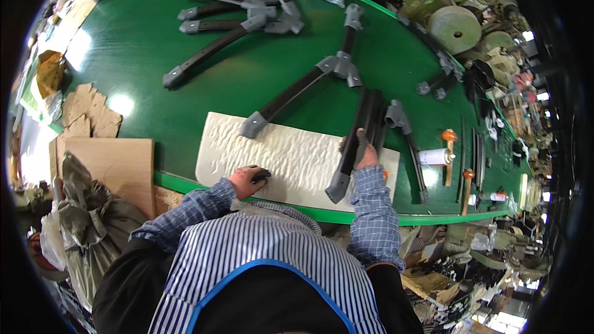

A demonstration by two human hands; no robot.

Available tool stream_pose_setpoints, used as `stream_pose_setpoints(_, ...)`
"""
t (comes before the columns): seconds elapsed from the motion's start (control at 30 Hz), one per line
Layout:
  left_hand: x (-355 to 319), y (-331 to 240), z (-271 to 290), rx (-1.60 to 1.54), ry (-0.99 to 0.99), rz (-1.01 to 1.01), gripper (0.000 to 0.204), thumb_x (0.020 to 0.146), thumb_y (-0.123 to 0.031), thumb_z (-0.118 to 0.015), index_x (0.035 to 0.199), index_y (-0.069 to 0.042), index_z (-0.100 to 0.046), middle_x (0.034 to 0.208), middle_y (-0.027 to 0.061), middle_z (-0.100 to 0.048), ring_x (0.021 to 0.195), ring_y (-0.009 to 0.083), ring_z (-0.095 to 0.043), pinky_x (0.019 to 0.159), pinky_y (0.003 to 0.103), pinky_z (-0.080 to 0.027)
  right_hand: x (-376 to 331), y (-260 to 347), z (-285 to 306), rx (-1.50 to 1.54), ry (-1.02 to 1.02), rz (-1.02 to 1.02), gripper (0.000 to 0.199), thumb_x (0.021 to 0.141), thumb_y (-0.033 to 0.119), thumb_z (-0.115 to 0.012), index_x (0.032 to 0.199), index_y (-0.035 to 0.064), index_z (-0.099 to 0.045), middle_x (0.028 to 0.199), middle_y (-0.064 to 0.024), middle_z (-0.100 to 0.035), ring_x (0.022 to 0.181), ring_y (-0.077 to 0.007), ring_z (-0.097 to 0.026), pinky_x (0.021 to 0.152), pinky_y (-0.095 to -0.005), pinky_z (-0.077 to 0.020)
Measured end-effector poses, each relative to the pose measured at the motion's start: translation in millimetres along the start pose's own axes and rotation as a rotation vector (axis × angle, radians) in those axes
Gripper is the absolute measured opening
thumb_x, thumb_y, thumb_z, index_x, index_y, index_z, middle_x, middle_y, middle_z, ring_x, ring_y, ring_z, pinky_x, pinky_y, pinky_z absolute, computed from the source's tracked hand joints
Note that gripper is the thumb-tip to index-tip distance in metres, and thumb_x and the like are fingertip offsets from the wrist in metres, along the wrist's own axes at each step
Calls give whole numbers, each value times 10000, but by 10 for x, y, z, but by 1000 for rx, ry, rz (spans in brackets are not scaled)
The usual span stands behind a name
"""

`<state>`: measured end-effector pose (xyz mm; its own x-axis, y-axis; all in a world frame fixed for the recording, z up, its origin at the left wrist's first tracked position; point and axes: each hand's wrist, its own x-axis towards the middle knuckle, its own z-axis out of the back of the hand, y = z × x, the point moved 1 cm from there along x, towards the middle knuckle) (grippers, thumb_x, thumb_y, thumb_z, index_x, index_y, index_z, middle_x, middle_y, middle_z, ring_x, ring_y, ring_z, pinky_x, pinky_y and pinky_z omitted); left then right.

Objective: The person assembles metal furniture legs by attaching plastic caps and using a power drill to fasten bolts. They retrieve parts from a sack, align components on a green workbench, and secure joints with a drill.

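My right hand (366,157) grips a black bar (351,148) with a grey end fitting (338,187), held at a slant over the right part of a white ridged pad (291,161). Close beside that bar are more dark bars (375,111). At the pad's near edge, my left hand (247,181) is closed with its fingers curled. Something dark (261,176) shows at those fingers; whether it is a small piece or a finger covering, I cannot tell. A black bar frame with grey joints (297,91) rests one end on the pad.
More jointed frames (213,49) lie at the far left of the green table (142,18). On the right are a grey-jointed bar (408,142), a spray can (435,157) and orange-headed mallets (450,137). A wooden board (114,167) and torn cardboard (93,110) are at left.
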<state>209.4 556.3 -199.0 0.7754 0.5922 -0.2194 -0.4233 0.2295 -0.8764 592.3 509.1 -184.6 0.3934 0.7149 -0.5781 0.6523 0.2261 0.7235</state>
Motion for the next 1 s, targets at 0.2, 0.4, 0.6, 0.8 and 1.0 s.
stream_pose_setpoints(0.2, 14, -21, 23, -19, 1, 1, 280, 877, -150, -639, 1125, -22, -668, 1087, 186, -674, 985, 350, -655, 896, 402, -525, 81, 44, 200, 26, 25, -84, 444, 878, 449, -716, 991, 30, -624, 807, -152, -671, 705, -295, -675, 659, -419, -586)
stream_pose_setpoints(0.4, 65, 87, -11, 57, -40, 0, 301, 874, -188, -649, 1124, -21, -668, 1077, 197, -675, 978, 358, -658, 887, 401, -526, 236, 75, 285, 43, 148, -107, 429, 904, 386, -690, 1058, -9, -625, 854, -208, -684, 766, -343, -683, 726, -475, -584)
stream_pose_setpoints(0.6, 68, 108, -26, -37, -30, 26, 282, 901, -154, -613, 1141, -14, -655, 1106, 180, -668, 1017, 338, -652, 920, 385, -515, 405, 111, 395, -1, 108, -208, 413, 994, 334, -531, 1083, -66, -580, 931, -229, -668, 822, -360, -676, 781, -481, -578)
stream_pose_setpoints(0.8, 40, -45, 7, 72, -46, 40, 292, 900, -121, -622, 1171, -15, -647, 1092, 162, -673, 979, 303, -666, 858, 355, -529, 507, 109, 441, 144, 217, -298, 401, 951, 301, -599, 1100, -70, -561, 976, -244, -652, 871, -386, -659, 807, -508, -562)
stream_pose_setpoints(1.0, 16, -15, -28, 97, -59, 83, 294, 909, -122, -619, 1183, -20, -644, 1108, 153, -672, 966, 284, -667, 836, 351, -532, 528, 104, 461, 93, 168, -246, 431, 956, 313, -603, 1129, -80, -558, 988, -242, -652, 879, -391, -659, 820, -515, -562)
